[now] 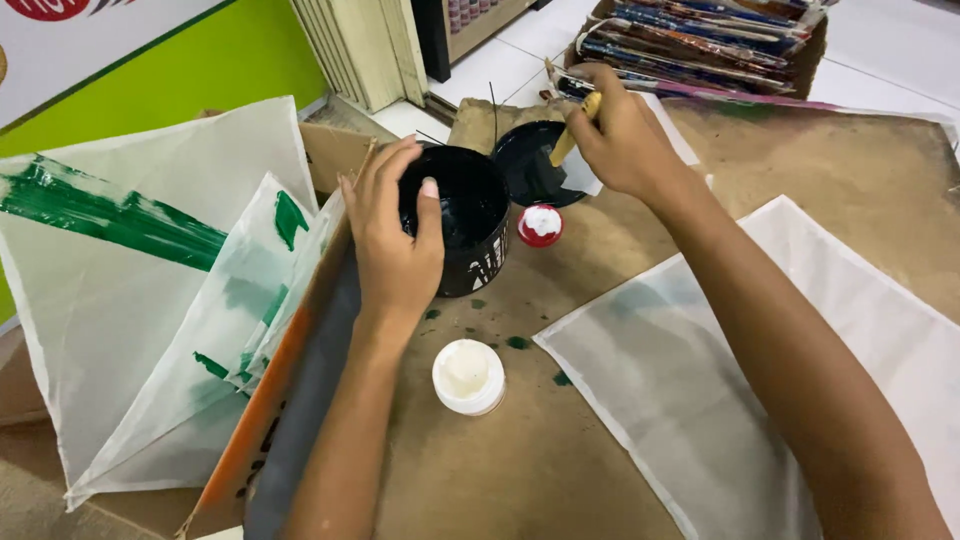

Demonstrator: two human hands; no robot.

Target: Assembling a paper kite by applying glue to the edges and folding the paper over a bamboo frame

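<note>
My left hand (pixel 392 235) grips the rim of an open black paint can (pixel 462 215), thumb hooked over the edge. Dark green-black paint fills the can. My right hand (pixel 622 135) is shut on a brush with a yellow wooden handle (pixel 572 135), its tip resting on the can's black lid (pixel 530 160), which lies just behind the can. A small red and white cap (pixel 540 226) sits between can and lid. A white round jar lid (pixel 469 376) lies on the brown cardboard (pixel 560 460) below the can.
A white fabric sheet (pixel 760 350) lies flat at the right. Several white fabric sheets with green paint strokes (pixel 130 260) lean on a cardboard piece (pixel 290 400) at left. A box of stacked painted items (pixel 700 40) stands at the back. Green drips (pixel 517 343) spot the cardboard.
</note>
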